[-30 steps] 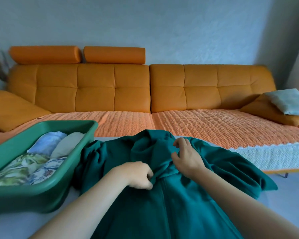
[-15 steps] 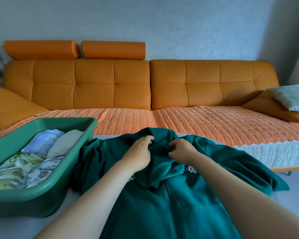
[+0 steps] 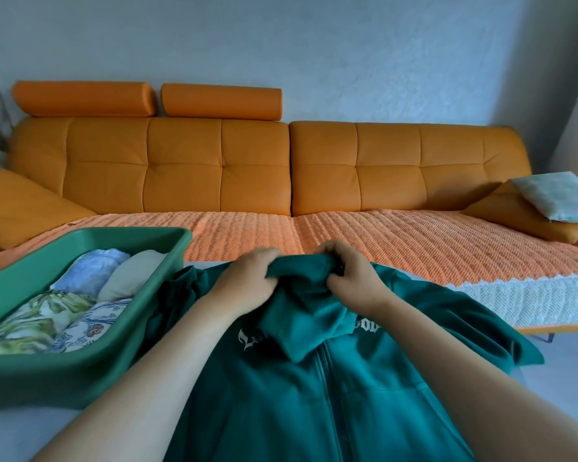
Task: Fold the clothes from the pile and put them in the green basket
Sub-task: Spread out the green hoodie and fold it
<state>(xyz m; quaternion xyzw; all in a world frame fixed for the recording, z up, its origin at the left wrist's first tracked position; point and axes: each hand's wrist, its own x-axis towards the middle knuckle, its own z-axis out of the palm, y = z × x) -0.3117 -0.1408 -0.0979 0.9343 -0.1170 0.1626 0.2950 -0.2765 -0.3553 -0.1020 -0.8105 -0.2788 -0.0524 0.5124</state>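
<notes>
A teal zip-up hoodie (image 3: 314, 395) with white lettering across the chest lies front up on the grey surface before me. Its hood is bunched at the far end. My left hand (image 3: 247, 281) and my right hand (image 3: 351, 278) both grip the hood's edge, close together, and hold it raised above the chest. The green basket (image 3: 90, 358) stands at the left, touching the hoodie's left sleeve. Several folded clothes (image 3: 80, 301) lie in it: pale blue, cream and floral pieces.
An orange sofa (image 3: 214, 168) with a knitted orange cover (image 3: 381, 241) runs across behind the surface. Cushions sit at its left (image 3: 20, 205) and right (image 3: 528, 215) ends, a pale pillow (image 3: 554, 195) on the right one. Grey floor shows at the right.
Both hands moved from the hoodie's chest up to the hood, came together and lifted its edge. The white lettering on the chest is now uncovered.
</notes>
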